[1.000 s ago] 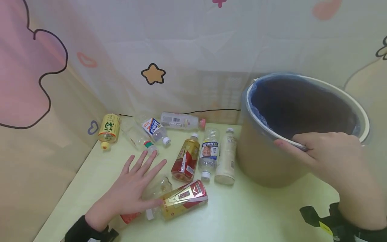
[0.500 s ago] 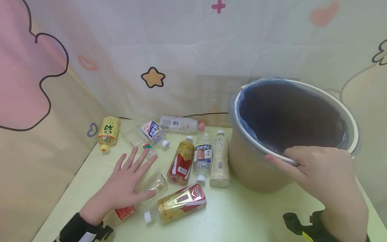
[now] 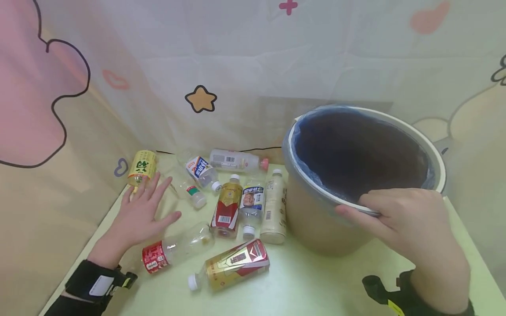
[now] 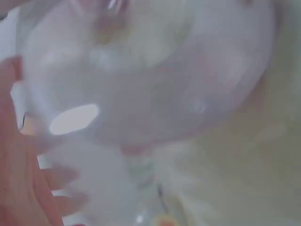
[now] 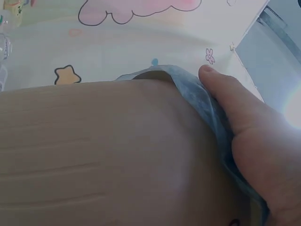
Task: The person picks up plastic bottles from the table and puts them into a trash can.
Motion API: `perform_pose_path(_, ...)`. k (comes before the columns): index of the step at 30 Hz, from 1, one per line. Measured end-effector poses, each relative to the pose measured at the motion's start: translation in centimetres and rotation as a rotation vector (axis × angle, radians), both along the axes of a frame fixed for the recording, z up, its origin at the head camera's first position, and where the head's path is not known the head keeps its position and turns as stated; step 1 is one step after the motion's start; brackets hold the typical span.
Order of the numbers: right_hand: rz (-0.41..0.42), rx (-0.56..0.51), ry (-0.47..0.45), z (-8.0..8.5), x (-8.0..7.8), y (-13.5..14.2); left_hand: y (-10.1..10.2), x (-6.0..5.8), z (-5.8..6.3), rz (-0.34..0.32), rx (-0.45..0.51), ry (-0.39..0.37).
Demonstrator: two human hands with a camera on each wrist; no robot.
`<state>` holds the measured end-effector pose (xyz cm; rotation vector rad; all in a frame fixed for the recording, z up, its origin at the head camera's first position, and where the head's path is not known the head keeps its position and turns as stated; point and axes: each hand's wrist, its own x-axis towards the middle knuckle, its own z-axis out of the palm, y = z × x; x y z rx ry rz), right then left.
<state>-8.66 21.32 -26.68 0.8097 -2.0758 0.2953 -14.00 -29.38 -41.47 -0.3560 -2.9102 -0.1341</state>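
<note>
My right hand [image 3: 407, 224] grips the near rim of a beige trash bin [image 3: 324, 228] lined with a blue bag [image 3: 306, 169]. In the right wrist view the thumb [image 5: 230, 94] lies along the bagged rim; the fingertips inside are hidden. My left hand [image 3: 136, 219] hovers with fingers spread, its fingertips overlapping a yellow-labelled bottle [image 3: 143, 164] in the head view. Just right of that hand lies a clear bottle with a red label [image 3: 155, 256]. A blurred clear bottle [image 4: 141, 103] fills much of the left wrist view.
Against the bin stands a row: a cream bottle [image 3: 273, 210], a clear blue-labelled bottle [image 3: 252, 202] and a gold-and-red bottle [image 3: 227, 206]. Another gold-and-red bottle [image 3: 237, 265] lies in front. Several bottles, including a pink-capped one [image 3: 237, 160], lie at the back near the curtain [image 3: 245, 66].
The bin has slid left with my right hand on its rim, and the row of bottles beside it has shifted left. My left hand has moved left, uncovering the red-labelled bottle.
</note>
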Motion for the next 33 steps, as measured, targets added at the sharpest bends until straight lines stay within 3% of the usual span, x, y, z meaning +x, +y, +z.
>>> perform_pose_path(7,-0.004,0.028,-0.053,0.2,0.0,0.1,-4.0,-3.5,1.4,0.165,0.128,-0.054)
perform_pose_path(12,-0.007,0.052,-0.089,0.4,0.2,0.3,-5.6,-5.0,1.6,0.235,0.124,-0.107)
perform_pose_path(20,0.004,0.072,-0.033,0.7,-0.1,0.1,-6.3,-6.9,0.9,0.273,0.153,-0.13)
perform_pose_path(24,-0.015,0.088,-0.047,0.6,-0.2,0.1,-6.6,-7.4,0.3,0.288,0.166,-0.188)
perform_pose_path(28,-0.018,0.072,-0.004,0.5,-0.2,0.1,-6.6,-7.7,-0.5,0.283,0.197,-0.235)
perform_pose_path(33,-0.003,0.044,0.085,0.2,-0.2,-0.1,-6.6,-8.1,-1.6,0.302,0.233,-0.204)
